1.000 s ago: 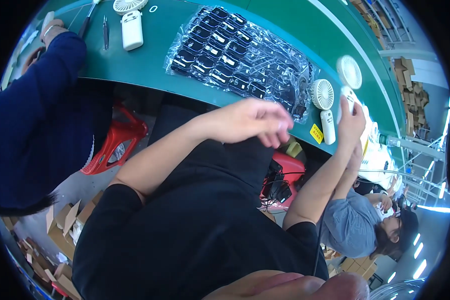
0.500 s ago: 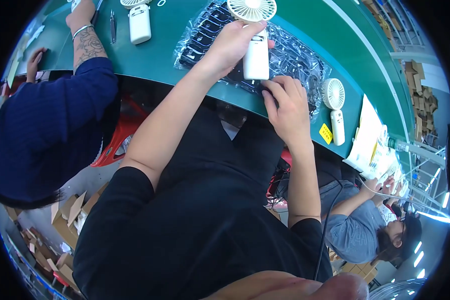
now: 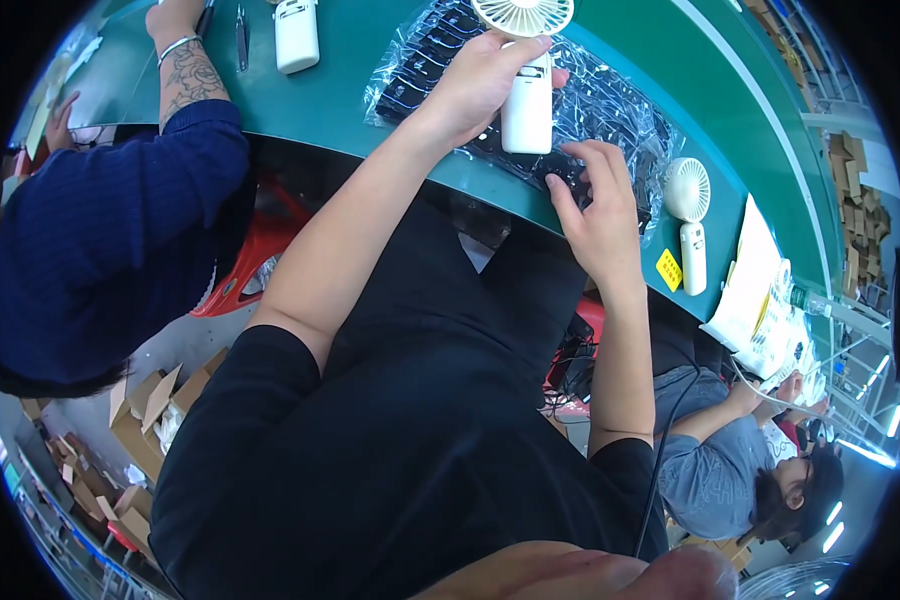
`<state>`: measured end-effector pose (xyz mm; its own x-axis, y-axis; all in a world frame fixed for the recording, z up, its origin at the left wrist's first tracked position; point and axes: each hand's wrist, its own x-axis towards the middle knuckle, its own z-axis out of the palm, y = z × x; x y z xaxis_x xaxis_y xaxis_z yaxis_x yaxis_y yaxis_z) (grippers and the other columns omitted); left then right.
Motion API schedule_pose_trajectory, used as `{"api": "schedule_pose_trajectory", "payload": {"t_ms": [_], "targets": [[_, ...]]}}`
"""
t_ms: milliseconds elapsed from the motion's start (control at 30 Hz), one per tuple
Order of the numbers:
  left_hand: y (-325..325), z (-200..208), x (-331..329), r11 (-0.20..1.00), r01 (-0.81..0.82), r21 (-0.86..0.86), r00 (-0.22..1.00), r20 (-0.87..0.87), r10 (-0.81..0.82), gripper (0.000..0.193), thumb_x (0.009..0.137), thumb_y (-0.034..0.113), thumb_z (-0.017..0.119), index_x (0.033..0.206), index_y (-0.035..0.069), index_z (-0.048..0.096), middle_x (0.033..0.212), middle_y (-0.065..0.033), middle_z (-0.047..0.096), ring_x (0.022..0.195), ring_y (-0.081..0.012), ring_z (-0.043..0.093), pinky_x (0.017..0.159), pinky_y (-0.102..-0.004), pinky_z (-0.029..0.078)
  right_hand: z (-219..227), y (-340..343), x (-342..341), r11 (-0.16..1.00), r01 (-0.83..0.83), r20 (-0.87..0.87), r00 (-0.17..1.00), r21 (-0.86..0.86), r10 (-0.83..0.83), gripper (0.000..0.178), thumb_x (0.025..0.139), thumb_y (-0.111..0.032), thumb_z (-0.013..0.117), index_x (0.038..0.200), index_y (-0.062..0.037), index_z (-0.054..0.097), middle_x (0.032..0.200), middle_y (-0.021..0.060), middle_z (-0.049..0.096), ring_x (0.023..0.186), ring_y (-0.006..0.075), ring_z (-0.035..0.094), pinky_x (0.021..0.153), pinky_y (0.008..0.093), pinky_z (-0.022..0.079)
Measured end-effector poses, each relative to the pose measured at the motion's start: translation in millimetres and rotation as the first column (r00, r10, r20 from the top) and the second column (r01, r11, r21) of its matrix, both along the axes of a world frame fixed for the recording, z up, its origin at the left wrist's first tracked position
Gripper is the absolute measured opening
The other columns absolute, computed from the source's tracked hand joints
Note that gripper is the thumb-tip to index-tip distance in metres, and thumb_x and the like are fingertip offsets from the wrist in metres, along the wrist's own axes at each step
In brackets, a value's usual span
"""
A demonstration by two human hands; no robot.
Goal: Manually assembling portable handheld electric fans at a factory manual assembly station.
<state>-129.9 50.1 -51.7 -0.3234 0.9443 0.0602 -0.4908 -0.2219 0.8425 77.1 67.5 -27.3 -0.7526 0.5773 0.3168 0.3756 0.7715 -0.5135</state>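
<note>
Upright above the green workbench is a white handheld fan, with its round grille at the top. My left hand grips it just under the grille. My right hand sits below and to the right of the fan's base, apart from it, thumb and fingers spread. Beneath both hands lies a clear plastic bag of several black parts with pale wires. Small black pieces lie close to the right thumb, and I cannot tell whether it touches them.
A second white fan lies to the right, beside a yellow label and papers. At left are another fan body, tweezers and a co-worker's tattooed arm. Another person works at right. The bench edge runs before me.
My right hand has moved away from the fan's base, down and right, and its fingers have spread. The left hand still holds the fan. The whole view has shifted slightly.
</note>
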Motion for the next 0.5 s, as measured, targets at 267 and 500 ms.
{"api": "schedule_pose_trajectory", "payload": {"t_ms": [267,500], "targets": [[2,-4,3,1.0,-0.004,0.025,1.0,0.008,0.004,0.04,0.102,0.024,0.058,0.132,-0.001,0.05,0.113,-0.0118,0.065,0.102,-0.0202,0.071,0.076,-0.0351,0.062,-9,-1,8,0.987,-0.024,-0.048,0.998,0.158,0.032,0.024,0.081,-0.004,0.075,0.104,-0.0005,0.071,0.106,0.0127,0.062,0.092,0.0281,0.062,0.082,0.0365,0.051],[9,-8,-1,0.999,-0.016,0.042,1.0,0.014,0.015,0.034,0.103,0.021,0.051,0.128,-0.003,0.049,0.104,-0.018,0.069,0.101,-0.0267,0.071,0.083,-0.0391,0.061,-6,-1,6,0.975,-0.029,-0.171,0.983,0.22,0.068,0.02,0.082,-0.003,0.076,0.102,-0.0024,0.074,0.094,0.0099,0.065,0.083,0.0215,0.064,0.071,0.0314,0.051]]}}
